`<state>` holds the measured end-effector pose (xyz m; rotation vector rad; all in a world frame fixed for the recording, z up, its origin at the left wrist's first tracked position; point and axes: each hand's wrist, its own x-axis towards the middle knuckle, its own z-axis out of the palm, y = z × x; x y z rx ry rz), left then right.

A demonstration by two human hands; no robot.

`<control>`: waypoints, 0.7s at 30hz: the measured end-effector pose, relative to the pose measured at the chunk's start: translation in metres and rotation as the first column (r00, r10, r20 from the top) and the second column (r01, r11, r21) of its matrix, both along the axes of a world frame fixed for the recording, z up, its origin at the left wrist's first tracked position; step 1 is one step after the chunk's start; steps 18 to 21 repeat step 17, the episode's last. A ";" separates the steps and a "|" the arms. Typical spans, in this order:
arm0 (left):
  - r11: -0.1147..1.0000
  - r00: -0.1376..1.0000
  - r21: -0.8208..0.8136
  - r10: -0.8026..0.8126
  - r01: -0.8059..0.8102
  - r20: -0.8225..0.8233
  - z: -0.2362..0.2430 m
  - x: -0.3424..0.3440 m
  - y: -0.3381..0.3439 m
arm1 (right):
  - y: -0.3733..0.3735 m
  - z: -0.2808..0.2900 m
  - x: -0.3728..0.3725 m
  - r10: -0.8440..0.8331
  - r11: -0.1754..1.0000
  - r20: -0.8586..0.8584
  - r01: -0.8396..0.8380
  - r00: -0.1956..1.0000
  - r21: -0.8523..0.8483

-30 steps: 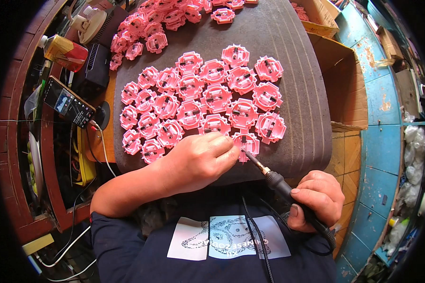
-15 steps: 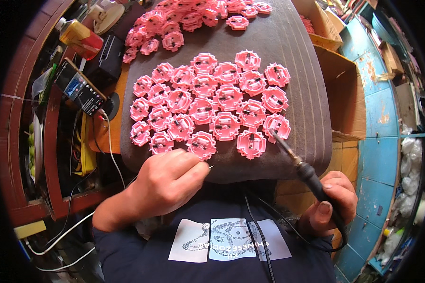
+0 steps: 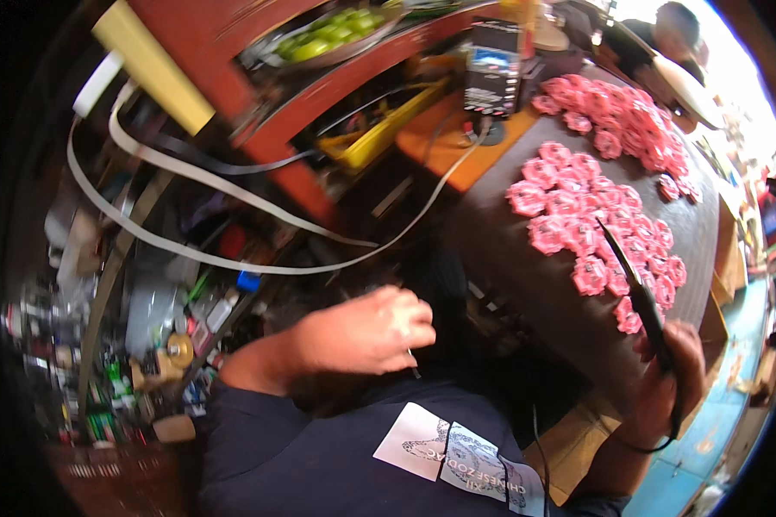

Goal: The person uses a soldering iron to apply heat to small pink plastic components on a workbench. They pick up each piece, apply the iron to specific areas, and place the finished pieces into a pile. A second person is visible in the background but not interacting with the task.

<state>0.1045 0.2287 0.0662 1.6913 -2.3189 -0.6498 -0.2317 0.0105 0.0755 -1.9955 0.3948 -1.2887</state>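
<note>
My right hand (image 3: 679, 366) grips the dark handle of a soldering iron (image 3: 645, 302). Its thin tip points up and away, in front of several pink plastic parts (image 3: 547, 233); whether it touches any cannot be told. These parts have small black and clear pieces in them and lie in a group on the dark board (image 3: 513, 297). To the left of the board, above my lap, my left hand (image 3: 375, 332) is closed, with a short length of thin silvery wire (image 3: 415, 369) sticking out of its fingers. The picture is blurred by motion.
A heap of pink parts (image 3: 638, 125) lies at the board's far end. A phone (image 3: 491, 69) stands beyond its left corner. White cables (image 3: 233, 265) loop across the left. Bottles and clutter fill the floor at left. At the upper right a person (image 3: 677, 30) is partly visible.
The view has swung left, so the board now sits at the right. My left hand has left the board's near edge with the wire. The iron's tip no longer meets the near-right pink part.
</note>
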 end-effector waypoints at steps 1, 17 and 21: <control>0.995 0.999 -0.089 0.038 -0.036 0.024 0.022 0.004 0.009 | 0.014 0.013 0.020 0.054 0.993 0.030 -0.057 0.998 0.101; 0.674 0.740 -0.669 0.615 -0.314 0.272 0.067 -0.006 0.208 | 0.220 0.044 0.247 0.810 0.569 -0.378 -0.756 0.448 0.323; 0.674 0.740 -0.669 0.615 -0.314 0.272 0.067 -0.006 0.208 | 0.220 0.044 0.247 0.810 0.569 -0.378 -0.756 0.448 0.323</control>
